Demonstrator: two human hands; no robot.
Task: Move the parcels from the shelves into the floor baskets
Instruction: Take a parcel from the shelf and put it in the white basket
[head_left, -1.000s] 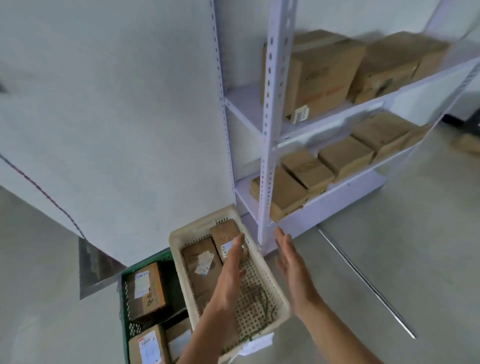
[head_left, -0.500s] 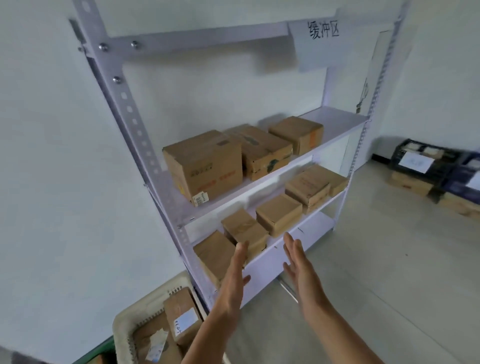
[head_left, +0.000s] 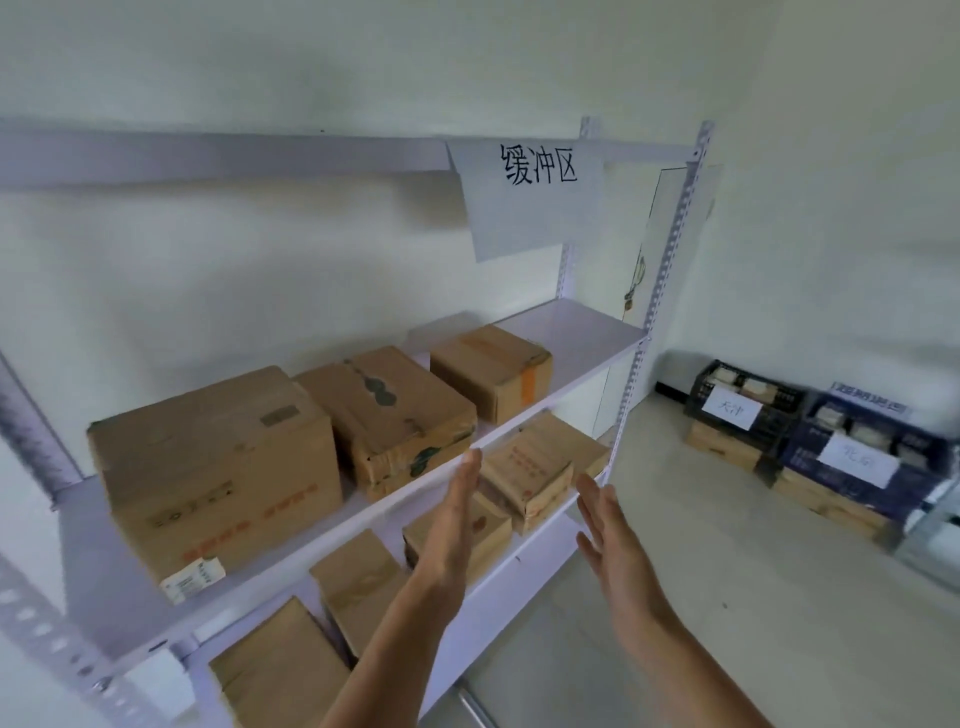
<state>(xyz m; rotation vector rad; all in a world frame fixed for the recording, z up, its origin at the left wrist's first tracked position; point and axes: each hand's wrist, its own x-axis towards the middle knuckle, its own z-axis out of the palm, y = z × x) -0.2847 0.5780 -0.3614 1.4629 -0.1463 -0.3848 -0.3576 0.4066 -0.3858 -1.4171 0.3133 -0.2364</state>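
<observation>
Parcels all over a white metal shelf unit (head_left: 561, 364), none picked up yet. Upper shelf, going from 9 toward 1 o'clock: big carton (head_left: 213, 478) with a barcode sticker hanging off its front corner, then a flatter taped box (head_left: 387, 410) touching it, then a smaller box with orange tape (head_left: 493, 371) just beside that. Lower shelf: more brown packets, one with red print (head_left: 535, 467) sitting right behind the fingertips, others down at 7 o'clock (head_left: 280, 670). Left hand (head_left: 447, 540) and right hand (head_left: 608, 535) both up in front of the shelf edge, flat, fingers straight, palms facing each other, gripping nothing, well apart. Paper sign (head_left: 530, 197) with handwritten characters taped on the top rail at 12. Over at 3 o'clock, dark crates (head_left: 779, 415) stacked on the floor with paper labels, blurry.
</observation>
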